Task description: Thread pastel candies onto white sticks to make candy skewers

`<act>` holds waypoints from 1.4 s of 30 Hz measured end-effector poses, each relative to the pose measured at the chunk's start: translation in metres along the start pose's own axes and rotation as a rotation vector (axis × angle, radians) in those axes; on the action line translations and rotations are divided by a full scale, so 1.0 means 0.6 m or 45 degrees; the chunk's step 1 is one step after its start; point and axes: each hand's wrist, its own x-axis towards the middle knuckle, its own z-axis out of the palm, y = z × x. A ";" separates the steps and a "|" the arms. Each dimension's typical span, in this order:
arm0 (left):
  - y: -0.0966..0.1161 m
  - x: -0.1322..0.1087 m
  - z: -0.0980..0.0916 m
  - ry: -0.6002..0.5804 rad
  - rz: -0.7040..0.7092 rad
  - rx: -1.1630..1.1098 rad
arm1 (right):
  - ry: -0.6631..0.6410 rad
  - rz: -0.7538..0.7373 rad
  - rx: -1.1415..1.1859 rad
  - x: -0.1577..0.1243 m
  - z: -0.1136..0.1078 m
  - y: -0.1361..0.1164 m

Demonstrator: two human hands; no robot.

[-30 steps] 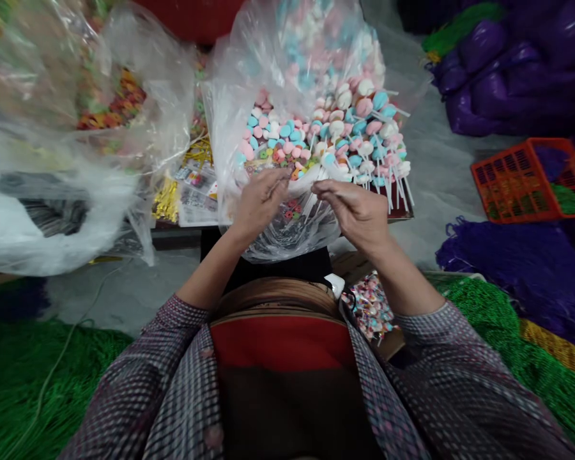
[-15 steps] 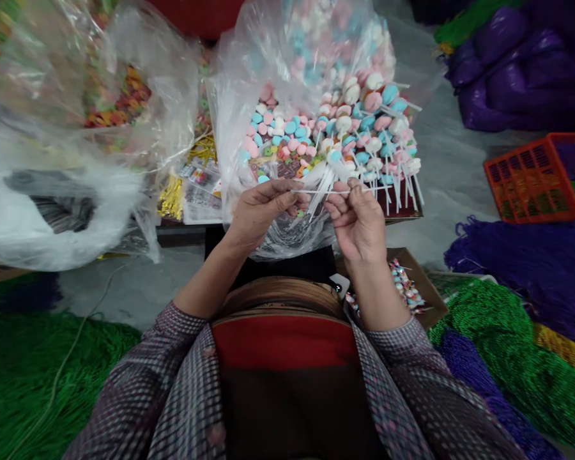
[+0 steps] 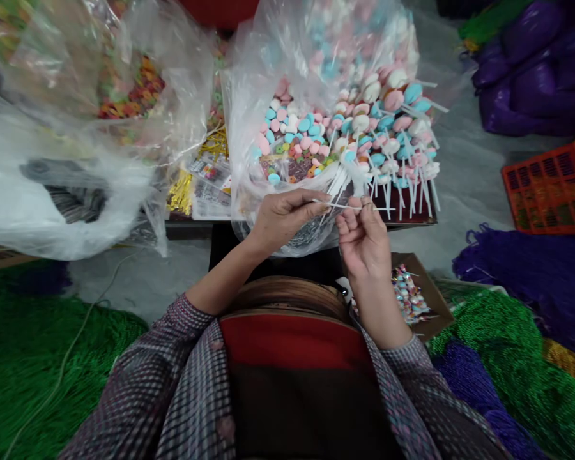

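Observation:
A thin white lollipop stick (image 3: 341, 205) lies nearly level between my two hands. My left hand (image 3: 287, 219) pinches its left end between thumb and fingers. Farther along, my right hand (image 3: 365, 239) pinches it with the thumb and forefinger, the other fingers curled, and the right end of the stick pokes out past them. Whether anything small sits at my left fingertips is too fine to make out. Just beyond the hands, a bundle of white sticks (image 3: 338, 181) lies on a clear plastic bag (image 3: 242, 121) with loose pink, blue and white candies (image 3: 299, 124).
Candies on sticks (image 3: 393, 137) are piled at the table's right. Left of them are gold ties (image 3: 179, 195) and a bag of ring-shaped candies (image 3: 134, 92). A cardboard box (image 3: 434, 300) of wrapped sweets stands by my right forearm. An orange crate (image 3: 549, 185) is farther right.
My left hand has come closer to my right along the stick, so less of it shows between them. The whole view has shifted slightly.

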 end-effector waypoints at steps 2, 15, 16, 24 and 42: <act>-0.005 0.000 -0.002 -0.049 0.009 0.093 | 0.072 -0.085 -0.098 0.005 0.002 -0.012; -0.031 0.132 -0.065 -0.264 -0.126 0.236 | 0.284 -0.285 -0.394 0.079 0.054 -0.104; -0.045 0.156 -0.072 -0.136 -0.103 0.312 | 0.237 -0.269 -0.434 0.087 0.059 -0.103; -0.121 0.268 -0.042 0.031 0.015 1.083 | -0.134 -0.059 -0.480 0.120 0.088 -0.061; -0.104 0.226 -0.075 0.148 0.000 0.898 | -0.155 -0.068 -0.562 0.103 0.067 -0.017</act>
